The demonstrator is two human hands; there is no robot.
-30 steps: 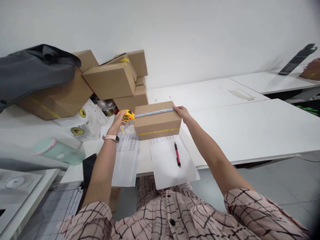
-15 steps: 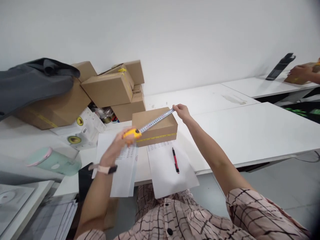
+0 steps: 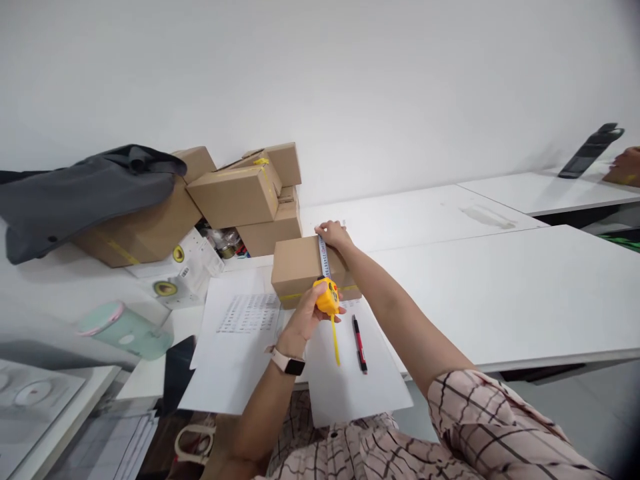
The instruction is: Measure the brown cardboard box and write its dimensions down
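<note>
A small cardboard box [image 3: 296,265] with a yellow tape band sits on the white table [image 3: 500,293] in front of me. My left hand [image 3: 307,319] grips a yellow tape measure [image 3: 327,296] at the box's near edge. Its blade [image 3: 323,256] runs front to back across the top of the box. My right hand [image 3: 334,235] pinches the blade's end at the far edge. A red and black pen [image 3: 359,343] lies on a sheet of paper [image 3: 350,380] just right of my left hand.
A printed sheet [image 3: 235,333] lies left of the box. Stacked cardboard boxes [image 3: 240,193] and a dark bag [image 3: 80,193] stand at the back left, with white avocado-marked boxes [image 3: 183,267] and a mint container [image 3: 125,329]. Another person's hand [image 3: 625,163] shows far right.
The tape ran left to right along the box's length; my left hand swung the yellow case round to the near edge and my right hand moved to the far edge, so it now spans the width.
</note>
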